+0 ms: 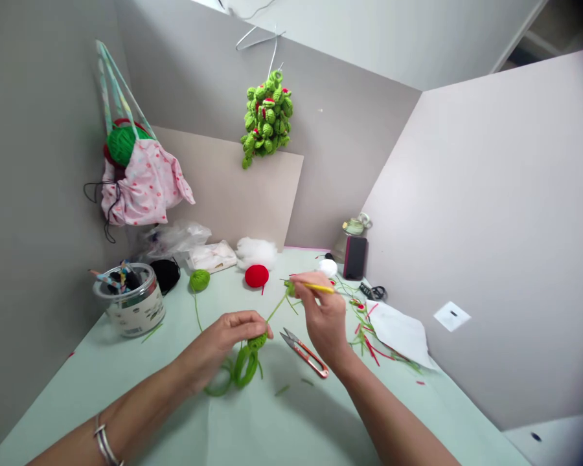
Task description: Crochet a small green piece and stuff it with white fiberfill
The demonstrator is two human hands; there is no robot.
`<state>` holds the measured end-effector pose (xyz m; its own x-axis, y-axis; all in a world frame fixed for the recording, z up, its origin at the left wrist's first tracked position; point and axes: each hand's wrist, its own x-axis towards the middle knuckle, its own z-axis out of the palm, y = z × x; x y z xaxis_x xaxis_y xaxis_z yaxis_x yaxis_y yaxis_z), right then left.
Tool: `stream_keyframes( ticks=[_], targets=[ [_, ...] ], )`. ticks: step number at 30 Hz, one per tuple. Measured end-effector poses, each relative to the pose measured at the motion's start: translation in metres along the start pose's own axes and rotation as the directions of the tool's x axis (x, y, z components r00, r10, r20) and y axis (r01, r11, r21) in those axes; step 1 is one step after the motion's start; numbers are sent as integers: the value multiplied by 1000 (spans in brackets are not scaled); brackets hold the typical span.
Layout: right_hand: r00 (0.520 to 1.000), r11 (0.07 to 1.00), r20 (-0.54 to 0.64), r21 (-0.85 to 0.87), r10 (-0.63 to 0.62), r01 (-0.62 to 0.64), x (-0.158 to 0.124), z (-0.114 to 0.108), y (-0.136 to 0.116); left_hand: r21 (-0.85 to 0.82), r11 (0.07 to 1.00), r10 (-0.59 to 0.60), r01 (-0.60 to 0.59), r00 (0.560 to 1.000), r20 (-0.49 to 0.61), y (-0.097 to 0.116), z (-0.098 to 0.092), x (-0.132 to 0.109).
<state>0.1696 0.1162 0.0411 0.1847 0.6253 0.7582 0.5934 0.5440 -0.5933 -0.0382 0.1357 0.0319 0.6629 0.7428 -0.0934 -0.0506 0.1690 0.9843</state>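
My left hand (233, 333) is closed on a green crochet piece (258, 342), with loops of green yarn (246, 367) dangling below it. A taut green strand (276, 307) runs from there up to my right hand (323, 317). Pinched in my right hand is a yellow-handled crochet hook (319, 287), and a small green bit of crochet (289, 287) sits at its fingertips. Whether the hook's tip is in a stitch is too small to tell. Orange-handled thread snips (305, 354) lie on the table between my forearms.
Green (199, 279) and red (257, 276) yarn balls lie behind my hands. A jar of tools (133, 310) stands left. Yarn scraps (369, 340) and white paper (401, 330) lie right, near a phone (355, 257). A green crochet bunch (268, 120) hangs above.
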Motion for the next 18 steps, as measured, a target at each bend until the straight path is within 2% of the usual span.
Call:
stream_keyframes(
  ticks=[4,6,8,9,10,11,12,14,15,16,18],
  targets=[
    [971,947,59,-213,-234,241,-6,6,25,-57,996,-68,71,996,52,-18,-7,18],
    [980,960,40,-193,-197,201,-4,10,31,-66,994,-86,90,994,69,-25,-11,27],
    [999,997,29,-72,24,-22,5,13,34,-55,994,-94,97,994,57,-34,-17,35],
    [981,982,51,14,185,-186,11,14,36,-42,994,-98,100,994,43,-39,-20,39],
    [926,921,116,117,359,-372,17,13,39,-26,994,-105,106,994,26,-45,-22,43],
    [846,817,202,226,494,-531,24,12,43,-7,993,-114,114,993,9,-50,-25,46],
    [766,699,277,313,581,-643,31,10,48,13,992,-123,123,992,-8,-54,-27,48],
    [626,498,424,382,654,-779,42,5,60,64,988,-137,140,990,-42,-56,-31,52],
    [597,445,447,404,667,-799,46,1,67,90,985,-140,145,988,-60,-53,-33,53],
    [590,432,450,410,670,-803,49,-3,74,135,981,-134,142,989,-66,-47,-36,52],
    [613,505,452,348,648,-790,52,-12,85,234,966,-103,114,993,-58,-33,-41,45]
  ],
)
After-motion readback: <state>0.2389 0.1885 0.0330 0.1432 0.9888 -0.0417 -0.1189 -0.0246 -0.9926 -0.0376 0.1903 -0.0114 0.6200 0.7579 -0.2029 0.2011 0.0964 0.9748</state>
